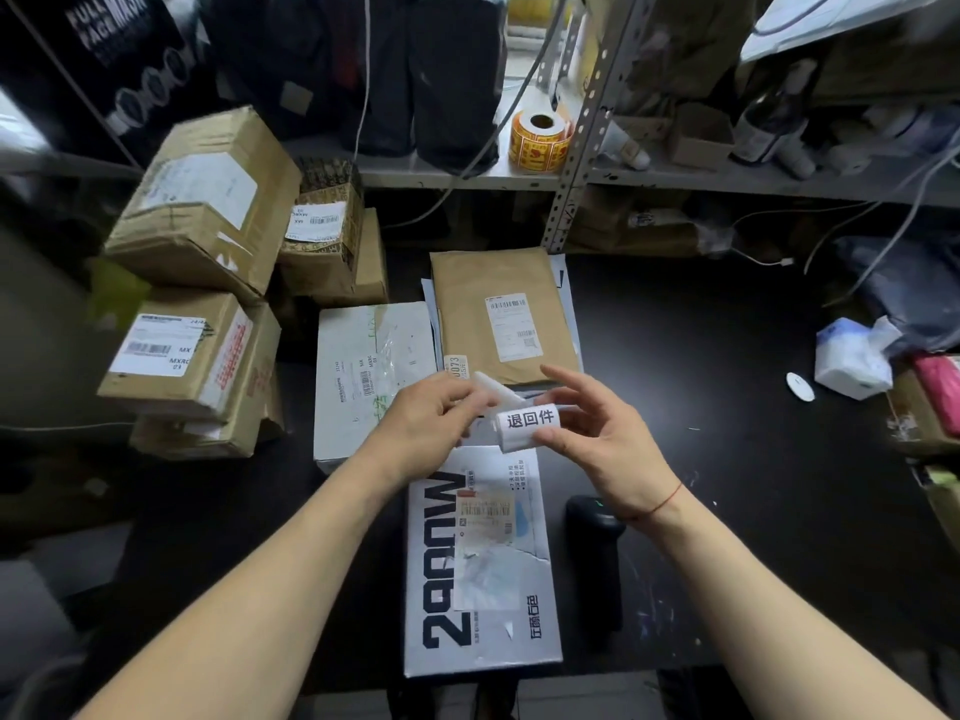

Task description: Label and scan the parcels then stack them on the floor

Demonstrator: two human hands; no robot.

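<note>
So the person's got a little label roll [524, 426] with 退回件 printed on it, held up between both hands over the middle of the dark tabletop [727, 407]. The right hand [597, 433] is pinching the roll itself between thumb and fingertips, and the left hand [431, 418] looks like it's pinching the loose strip [493, 387] that sticks up and away off the roll, so I'd guess a sticker is being peeled. What matters for the next bit: the white 2900W box [447, 589] lies flat right under the hands and a touch nearer, long side running near to far, and its far end sits almost directly below the roll. So the label basically just has to go straight down, and either hand could do it, though the left is the one with the strip. The black scanner [597, 553] lies on the tabletop just right of that box, under the right wrist, so the right hand is the obvious one for it. Farther out there's a brown padded envelope [504, 304], and to the left a pale grey parcel [363, 366], both already carrying printed labels. Can't see the floor stacking spot from here.
</note>
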